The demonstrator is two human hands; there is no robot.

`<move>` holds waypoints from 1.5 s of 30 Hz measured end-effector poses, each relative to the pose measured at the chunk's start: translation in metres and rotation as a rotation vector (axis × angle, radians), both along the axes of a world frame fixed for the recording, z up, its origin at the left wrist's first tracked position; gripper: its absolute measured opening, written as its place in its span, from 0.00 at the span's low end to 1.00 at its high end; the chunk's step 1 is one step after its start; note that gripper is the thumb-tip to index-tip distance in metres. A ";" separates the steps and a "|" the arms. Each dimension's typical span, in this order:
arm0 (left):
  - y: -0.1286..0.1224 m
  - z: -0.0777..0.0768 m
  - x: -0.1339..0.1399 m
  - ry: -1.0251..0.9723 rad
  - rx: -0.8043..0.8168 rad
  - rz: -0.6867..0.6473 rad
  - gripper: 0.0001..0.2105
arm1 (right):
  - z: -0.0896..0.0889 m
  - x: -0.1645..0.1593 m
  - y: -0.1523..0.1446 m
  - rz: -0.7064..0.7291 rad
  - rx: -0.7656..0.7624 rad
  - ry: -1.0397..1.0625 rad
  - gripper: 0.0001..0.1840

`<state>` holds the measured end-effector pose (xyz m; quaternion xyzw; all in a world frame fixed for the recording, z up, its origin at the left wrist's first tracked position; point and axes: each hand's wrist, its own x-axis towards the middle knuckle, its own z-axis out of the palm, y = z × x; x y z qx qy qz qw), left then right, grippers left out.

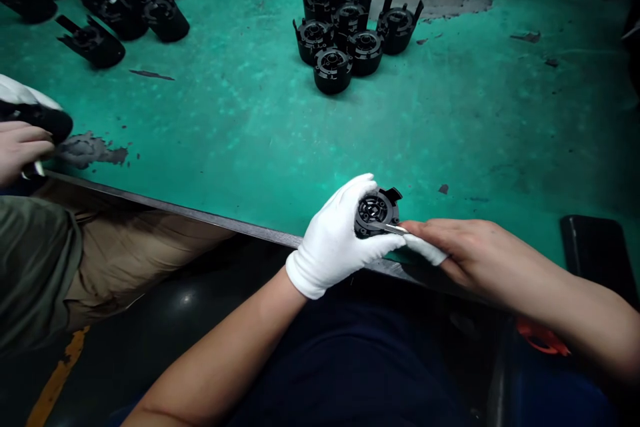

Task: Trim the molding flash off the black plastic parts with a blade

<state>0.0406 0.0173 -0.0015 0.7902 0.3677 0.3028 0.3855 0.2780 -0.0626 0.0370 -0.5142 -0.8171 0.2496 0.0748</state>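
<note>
The gloved left hand (336, 238) grasps a round black part (377, 212); the bare right hand (453, 247) pinches a small blade (396, 229) against its rim, apparently trimming. The next cut calls for steady, shallow pressure.
</note>
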 end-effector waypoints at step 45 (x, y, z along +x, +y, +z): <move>-0.019 0.002 -0.018 0.104 0.004 0.095 0.47 | -0.007 0.015 0.010 -0.041 0.009 0.024 0.19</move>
